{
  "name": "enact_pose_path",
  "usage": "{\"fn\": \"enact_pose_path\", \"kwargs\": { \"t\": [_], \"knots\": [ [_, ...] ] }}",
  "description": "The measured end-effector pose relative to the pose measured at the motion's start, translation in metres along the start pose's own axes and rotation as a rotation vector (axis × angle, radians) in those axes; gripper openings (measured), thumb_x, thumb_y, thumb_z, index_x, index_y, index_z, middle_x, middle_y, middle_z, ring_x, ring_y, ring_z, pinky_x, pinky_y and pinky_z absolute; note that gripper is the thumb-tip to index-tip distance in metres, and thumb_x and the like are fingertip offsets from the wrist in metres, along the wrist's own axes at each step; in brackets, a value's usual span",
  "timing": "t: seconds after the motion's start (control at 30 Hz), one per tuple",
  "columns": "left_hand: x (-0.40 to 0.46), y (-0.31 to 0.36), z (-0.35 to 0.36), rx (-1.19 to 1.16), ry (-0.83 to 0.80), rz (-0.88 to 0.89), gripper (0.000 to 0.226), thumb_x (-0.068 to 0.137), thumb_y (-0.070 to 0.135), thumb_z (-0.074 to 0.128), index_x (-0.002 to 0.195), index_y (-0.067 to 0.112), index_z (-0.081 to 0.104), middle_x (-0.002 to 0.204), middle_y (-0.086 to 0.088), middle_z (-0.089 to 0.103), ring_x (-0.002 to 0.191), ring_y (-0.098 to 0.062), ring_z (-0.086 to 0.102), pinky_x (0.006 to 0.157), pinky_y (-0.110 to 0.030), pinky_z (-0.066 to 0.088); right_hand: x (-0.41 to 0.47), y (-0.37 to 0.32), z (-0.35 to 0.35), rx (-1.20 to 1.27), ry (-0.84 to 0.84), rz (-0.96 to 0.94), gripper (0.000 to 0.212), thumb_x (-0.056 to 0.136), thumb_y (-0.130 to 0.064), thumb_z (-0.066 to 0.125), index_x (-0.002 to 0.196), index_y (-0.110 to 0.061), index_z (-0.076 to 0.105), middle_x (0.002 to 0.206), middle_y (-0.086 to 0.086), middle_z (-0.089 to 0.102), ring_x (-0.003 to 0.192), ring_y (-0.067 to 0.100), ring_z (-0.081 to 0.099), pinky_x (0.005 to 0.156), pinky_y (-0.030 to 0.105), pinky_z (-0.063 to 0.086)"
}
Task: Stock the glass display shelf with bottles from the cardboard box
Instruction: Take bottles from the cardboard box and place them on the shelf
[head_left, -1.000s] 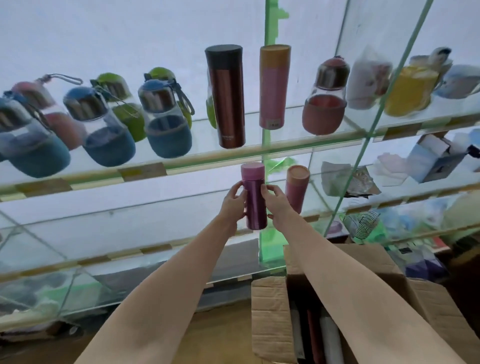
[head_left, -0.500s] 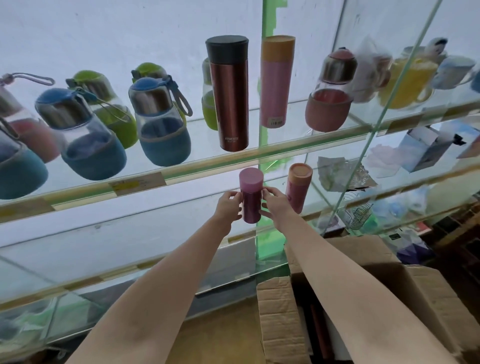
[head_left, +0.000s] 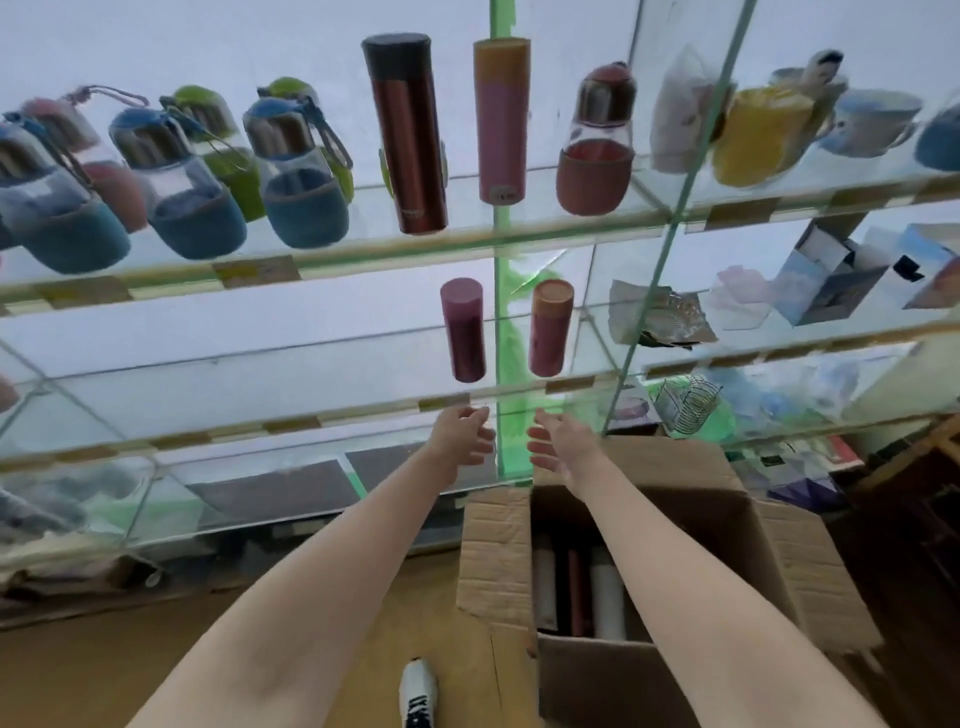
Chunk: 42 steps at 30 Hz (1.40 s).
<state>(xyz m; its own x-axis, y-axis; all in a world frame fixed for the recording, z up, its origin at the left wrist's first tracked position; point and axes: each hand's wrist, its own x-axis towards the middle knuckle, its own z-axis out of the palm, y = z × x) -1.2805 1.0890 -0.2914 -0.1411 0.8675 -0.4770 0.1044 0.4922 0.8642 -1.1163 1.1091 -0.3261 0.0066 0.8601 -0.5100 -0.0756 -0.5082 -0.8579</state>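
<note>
Both hands were empty: left hand (head_left: 464, 435) and right hand (head_left: 558, 442) hung just below the front edge of the glass shelf (head_left: 291, 423), fingers loosely curled, palms facing each other, gripping nothing. The purple bottle (head_left: 463, 329) stood upright on that shelf, directly above the left hand and apart from it. Just to its right, past the green upright, stood a pink bottle with an orange cap (head_left: 550, 327), not touching the purple one. The shelf above carried a tall brown flask (head_left: 406, 132), a tall pink bottle (head_left: 502, 120), a red round bottle (head_left: 597, 143) and a row of blue, green and red round bottles on the left. The cardboard box (head_left: 675, 519) sat open on the floor under the right forearm, with more bottles (head_left: 576, 592) standing inside. A white shoe (head_left: 418, 693) showed at the bottom edge.
</note>
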Motion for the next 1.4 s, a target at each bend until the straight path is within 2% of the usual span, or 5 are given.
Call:
{"fn": "enact_pose_path", "kwargs": {
  "t": [0.4, 0.53, 0.7, 1.27, 1.4],
  "knots": [
    [-0.072, -0.055, 0.075, 0.088, -0.21, -0.093, 0.03, 0.103, 0.034, 0.051, 0.116, 0.007, 0.057, 0.097, -0.014, 0.069, 0.081, -0.027, 0.067, 0.077, -0.039, 0.056, -0.088, 0.074, -0.072, 0.078, 0.125, 0.088, 0.028, 0.095, -0.033, 0.066, 0.111, -0.013, 0.057, 0.099, 0.008, 0.063, 0.082, 0.021, 0.064, 0.074, 0.038, 0.059],
    [-0.077, -0.074, 0.089, 0.085, -0.264, -0.089, 0.028, 0.103, 0.032, 0.051, 0.108, 0.006, 0.059, 0.088, -0.011, 0.068, 0.072, -0.022, 0.065, 0.067, -0.032, 0.052, -0.109, 0.092, -0.089, 0.044, 0.177, 0.068, 0.023, 0.098, -0.032, 0.063, 0.11, -0.014, 0.058, 0.098, 0.006, 0.062, 0.078, 0.019, 0.061, 0.068, 0.033, 0.054],
    [-0.081, -0.092, 0.107, 0.066, -0.315, -0.155, 0.027, 0.104, 0.03, 0.049, 0.108, 0.005, 0.057, 0.095, -0.018, 0.067, 0.073, -0.026, 0.064, 0.066, -0.032, 0.052, -0.115, 0.11, -0.117, 0.103, 0.23, 0.109, 0.03, 0.1, -0.033, 0.059, 0.119, -0.009, 0.058, 0.097, 0.006, 0.062, 0.079, 0.02, 0.062, 0.084, 0.044, 0.057],
    [0.01, -0.181, 0.202, 0.138, -0.233, -0.463, 0.026, 0.103, 0.032, 0.051, 0.104, 0.007, 0.058, 0.089, -0.011, 0.066, 0.072, -0.024, 0.065, 0.065, -0.033, 0.055, -0.003, 0.19, -0.193, 0.053, 0.173, 0.385, 0.007, 0.099, -0.032, 0.06, 0.1, -0.025, 0.059, 0.11, 0.008, 0.066, 0.103, 0.024, 0.066, 0.092, 0.038, 0.057],
    [0.041, -0.198, 0.226, 0.121, -0.188, -0.519, 0.024, 0.104, 0.031, 0.05, 0.107, 0.008, 0.058, 0.096, -0.013, 0.064, 0.073, -0.022, 0.062, 0.067, -0.033, 0.053, 0.037, 0.211, -0.207, 0.03, 0.135, 0.475, 0.005, 0.1, -0.031, 0.059, 0.1, -0.026, 0.059, 0.11, 0.006, 0.065, 0.102, 0.022, 0.066, 0.081, 0.033, 0.057]
  ]
}}
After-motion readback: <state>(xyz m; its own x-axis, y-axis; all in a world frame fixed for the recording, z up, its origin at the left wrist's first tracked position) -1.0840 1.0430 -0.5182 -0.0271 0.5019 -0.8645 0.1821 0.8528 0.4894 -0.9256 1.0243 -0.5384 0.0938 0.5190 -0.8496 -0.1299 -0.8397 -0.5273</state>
